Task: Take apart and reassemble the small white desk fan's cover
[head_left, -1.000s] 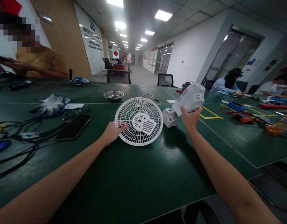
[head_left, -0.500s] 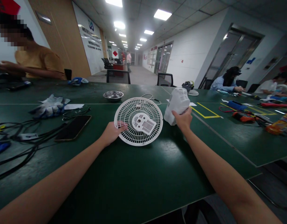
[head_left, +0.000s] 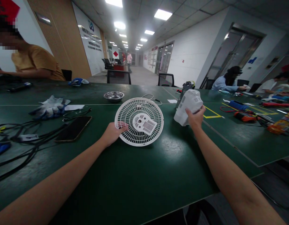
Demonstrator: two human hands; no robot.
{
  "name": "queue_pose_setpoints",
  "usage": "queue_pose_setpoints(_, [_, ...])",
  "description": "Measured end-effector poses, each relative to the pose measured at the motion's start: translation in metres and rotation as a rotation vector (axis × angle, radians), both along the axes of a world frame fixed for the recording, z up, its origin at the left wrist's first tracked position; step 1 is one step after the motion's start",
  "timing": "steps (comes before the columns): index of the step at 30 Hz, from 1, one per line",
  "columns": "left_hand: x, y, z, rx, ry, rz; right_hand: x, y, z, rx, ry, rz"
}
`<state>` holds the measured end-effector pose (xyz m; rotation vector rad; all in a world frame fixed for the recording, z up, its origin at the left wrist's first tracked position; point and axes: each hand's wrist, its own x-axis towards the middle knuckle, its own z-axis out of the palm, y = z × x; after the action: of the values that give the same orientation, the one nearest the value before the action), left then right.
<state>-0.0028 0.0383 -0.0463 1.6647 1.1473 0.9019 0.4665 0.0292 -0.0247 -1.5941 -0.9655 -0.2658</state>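
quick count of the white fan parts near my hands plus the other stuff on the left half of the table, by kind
white round plastic fan grille, under left hand: 1
white plastic motor housing, held in right hand: 1
small steel bowl: 1
black smartphone: 1
pair of white-blue work gloves: 1
total: 5

Dark green surface, white walls, wood-panelled wall at left, ceiling light panels, black chair, long corridor beyond
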Motion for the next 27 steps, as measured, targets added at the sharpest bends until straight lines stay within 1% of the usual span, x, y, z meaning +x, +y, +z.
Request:
queue_pose_setpoints(4, [0.000,0.001,-0.001,0.000,-0.004,-0.014,0.003,0.000,0.004,0.076,-0.006,0.019])
queue_pose_setpoints(7, [0.000,0.001,-0.002,0.048,-0.001,-0.017,0.004,-0.001,0.005,0.109,0.013,0.046])
queue_pose_setpoints(14, [0.000,0.002,-0.001,0.038,-0.001,-0.012,0.001,-0.001,0.006,0.114,-0.007,0.132])
queue_pose_setpoints(16, [0.000,0.001,0.000,0.044,0.006,-0.010,0.002,-0.002,0.006,0.133,-0.064,0.109])
queue_pose_setpoints(20, [0.000,0.001,-0.001,0.035,-0.019,-0.008,0.000,-0.007,0.011,0.153,-0.175,0.000])
queue_pose_setpoints(22, [0.001,0.001,0.000,0.032,-0.022,-0.002,-0.008,-0.011,0.015,0.166,-0.215,-0.034])
queue_pose_setpoints(23, [0.001,0.001,0.000,0.028,-0.015,0.000,-0.015,-0.013,0.017,0.173,-0.231,-0.028])
queue_pose_setpoints(25, [0.001,0.000,0.002,0.024,0.004,0.000,-0.032,-0.016,0.020,0.171,-0.247,0.045])
queue_pose_setpoints(27, [0.001,-0.001,0.003,0.037,0.021,-0.003,-0.053,-0.018,0.018,0.132,-0.244,0.149])
